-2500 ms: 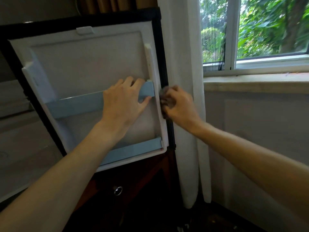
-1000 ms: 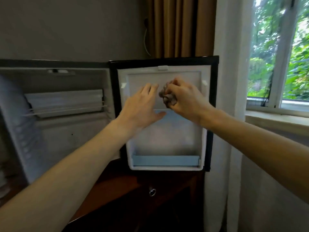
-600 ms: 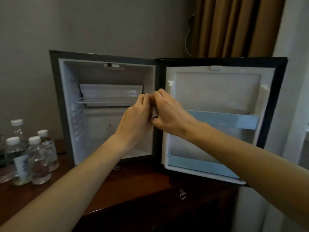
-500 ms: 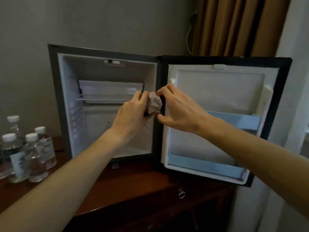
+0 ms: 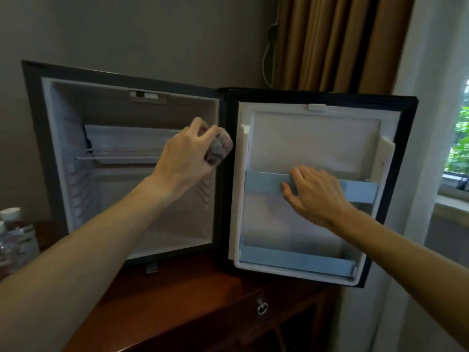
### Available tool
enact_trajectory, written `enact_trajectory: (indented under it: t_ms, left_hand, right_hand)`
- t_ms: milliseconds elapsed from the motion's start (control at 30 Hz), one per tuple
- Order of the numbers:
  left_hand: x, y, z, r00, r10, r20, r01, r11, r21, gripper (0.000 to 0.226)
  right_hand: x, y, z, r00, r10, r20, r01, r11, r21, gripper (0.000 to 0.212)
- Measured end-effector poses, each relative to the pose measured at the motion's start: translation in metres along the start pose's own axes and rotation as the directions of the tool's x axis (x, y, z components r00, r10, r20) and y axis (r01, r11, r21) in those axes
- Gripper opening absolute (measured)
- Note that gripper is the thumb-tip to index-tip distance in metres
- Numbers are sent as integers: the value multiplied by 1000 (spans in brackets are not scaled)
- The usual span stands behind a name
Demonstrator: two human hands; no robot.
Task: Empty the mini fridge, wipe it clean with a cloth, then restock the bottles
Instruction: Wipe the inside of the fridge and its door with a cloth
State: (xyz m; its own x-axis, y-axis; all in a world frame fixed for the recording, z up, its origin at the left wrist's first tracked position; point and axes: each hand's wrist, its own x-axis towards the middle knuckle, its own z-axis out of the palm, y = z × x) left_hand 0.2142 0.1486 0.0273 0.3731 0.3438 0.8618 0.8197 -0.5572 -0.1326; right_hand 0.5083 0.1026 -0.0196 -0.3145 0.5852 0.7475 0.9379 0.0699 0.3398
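Fridge (image 5: 132, 102) interior bare; left hand (image 5: 185, 158) grips balled cloth (image 5: 219, 148); right hand (image 5: 314, 191) relaxed on door shelf (image 5: 360, 191).

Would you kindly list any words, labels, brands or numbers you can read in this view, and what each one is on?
No text here can be read.
Water bottles at the left edge: they carry labels, too blurred and cut off to read.
Mini fridge and its open door: no visible print or brand mark.
Cloth in the left hand: no lettering visible.
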Motion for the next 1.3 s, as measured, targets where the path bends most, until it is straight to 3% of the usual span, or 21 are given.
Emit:
enact_trajectory:
  t_ms: [267,467,867,967,1167,1300]
  left_hand:
    - [71,5,1,989,72,-131,-81,995,-63,34]
    - [30,19,41,981,7,-195,-63,957,-283,32]
    - [-94,42,97,996,-64,60,82,924,-372,35]
    - [-76,37,88,997,-58,55,74,925,-372,38]
    - [21,25,45,989,-55,-139,14,959,-282,40]
    - [45,22,41,980,-70,-185,14,958,-285,37]
  right_hand:
    - [0,-1,9,996,40,-74,-41,999,-11,29]
    - [1,0,17,986,55,-157,-53,998,20,30]
    - [2,4,23,976,68,-207,-54,996,72,32]
    - [2,5,25,976,75,-206,-64,996,63,32]
    - [3,7,27,976,74,-205,-57,995,87,32]
    - [4,8,27,976,68,-207,-54,996,70,33]
